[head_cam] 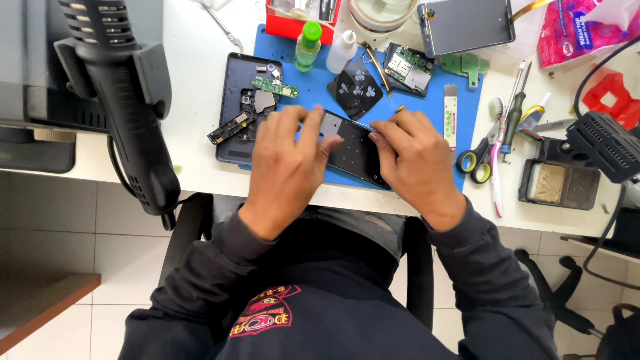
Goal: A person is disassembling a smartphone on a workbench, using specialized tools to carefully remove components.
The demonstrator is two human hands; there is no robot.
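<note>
Two hands work one opened phone (353, 150) on the blue mat (467, 143). Left hand (287, 167) fingers press it flat; right hand (417, 160) fingers pinch a thin tool (389, 113). Best pry shallow, phone pinned.

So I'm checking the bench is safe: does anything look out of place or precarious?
Yes. The dark phone panel under the left hand and right hand juts past the blue mat. The black heat gun hangs nozzle-down beyond the white table edge.

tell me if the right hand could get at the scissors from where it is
Probably yes: the scissors lie uncovered just beside the right hand on the blue mat's edge, nothing between, though that hand is busy on the dark phone frame.
</note>
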